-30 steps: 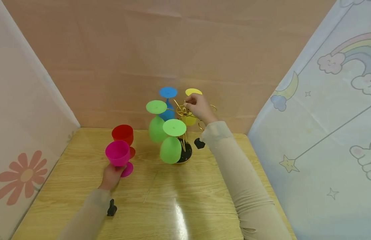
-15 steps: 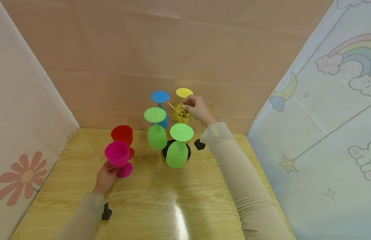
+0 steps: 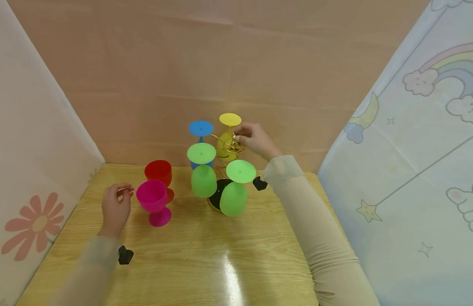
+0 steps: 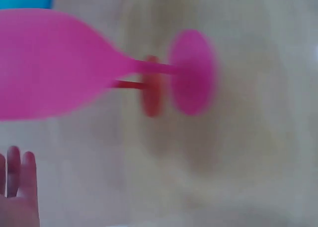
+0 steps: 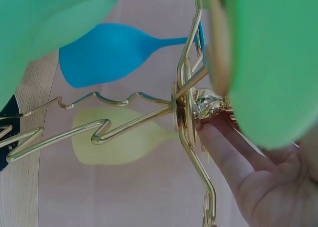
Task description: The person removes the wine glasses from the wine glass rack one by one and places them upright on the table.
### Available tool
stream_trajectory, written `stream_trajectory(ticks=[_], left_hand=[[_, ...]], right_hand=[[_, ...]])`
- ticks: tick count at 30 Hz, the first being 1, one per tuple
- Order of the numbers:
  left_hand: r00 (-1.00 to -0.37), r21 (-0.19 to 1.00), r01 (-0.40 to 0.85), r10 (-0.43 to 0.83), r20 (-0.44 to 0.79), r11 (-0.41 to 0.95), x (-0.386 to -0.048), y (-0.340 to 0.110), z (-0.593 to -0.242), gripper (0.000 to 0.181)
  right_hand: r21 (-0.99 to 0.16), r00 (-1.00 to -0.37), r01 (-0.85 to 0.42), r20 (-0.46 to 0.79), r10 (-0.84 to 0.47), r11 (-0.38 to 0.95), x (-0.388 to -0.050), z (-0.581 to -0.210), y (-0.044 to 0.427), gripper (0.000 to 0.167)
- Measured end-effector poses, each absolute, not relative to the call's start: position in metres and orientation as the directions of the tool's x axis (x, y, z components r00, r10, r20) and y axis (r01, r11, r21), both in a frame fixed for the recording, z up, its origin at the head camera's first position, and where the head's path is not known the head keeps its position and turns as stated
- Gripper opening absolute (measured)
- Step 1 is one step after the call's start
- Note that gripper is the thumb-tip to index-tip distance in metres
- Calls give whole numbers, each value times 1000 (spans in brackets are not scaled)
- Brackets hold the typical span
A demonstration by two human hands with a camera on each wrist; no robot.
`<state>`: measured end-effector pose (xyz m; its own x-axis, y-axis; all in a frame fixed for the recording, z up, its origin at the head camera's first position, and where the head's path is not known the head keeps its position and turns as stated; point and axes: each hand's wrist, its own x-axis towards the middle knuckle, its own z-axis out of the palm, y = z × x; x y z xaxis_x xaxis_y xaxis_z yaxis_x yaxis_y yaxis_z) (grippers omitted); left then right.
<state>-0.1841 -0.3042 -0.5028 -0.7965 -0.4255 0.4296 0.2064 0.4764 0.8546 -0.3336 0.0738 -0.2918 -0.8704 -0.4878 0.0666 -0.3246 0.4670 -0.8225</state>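
My left hand (image 3: 115, 208) is left of the magenta goblet (image 3: 151, 197), apart from it, fingers loosely bent around nothing. That goblet stands upright before a red goblet (image 3: 158, 169). With thumb and fingers my right hand (image 3: 255, 138) pinches the gold knob (image 5: 207, 104) topping a gold wire glass rack (image 3: 235, 148). Hanging upside down on the rack are a blue goblet (image 3: 200, 128), a yellow goblet (image 3: 230, 119) and two green goblets, one at left (image 3: 203, 180) and one in front (image 3: 233, 199). The front green goblet partly hides the rack's black base (image 3: 217, 193).
The wooden table (image 3: 175, 272) meets a tan backdrop (image 3: 152, 76) behind the rack. Printed panels stand on both sides, a flower one (image 3: 37, 140) at left and a rainbow one (image 3: 412, 170) at right.
My left hand has let go of the magenta goblet and drawn away left. The rack has turned: the blue goblet came left and forward, the front green one went right, the yellow one left.
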Motion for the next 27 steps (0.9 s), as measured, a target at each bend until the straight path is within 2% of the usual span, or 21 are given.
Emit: stream_trajectory(ticks=[5,11,15,20,27], left_hand=[[-714,811,333,-434,550,481,-196,-294,-460,19],[-672,724,497,-317,670,477,-211,-263,-402,15],[-694,682,585,-163,701,440,-222,-238,-368,13],[-767,702,609,51,639,369,-239,-209,-337,19],[-799,638,595,276,534,489,-264,-176,-299,23]], right_hand=[[-824,-850,-343,68,-522,451,-336,-290,72,29],[-820,-843,-333,37,-536,466,-337,-288,70,31],[-824,-837,-332,34,-546,458,-336,-289,70,30],[-813,-835,-348,43,-548,466,-336,-290,70,30],[-796,-855,-352,60,-514,493,-332,-289,72,31]])
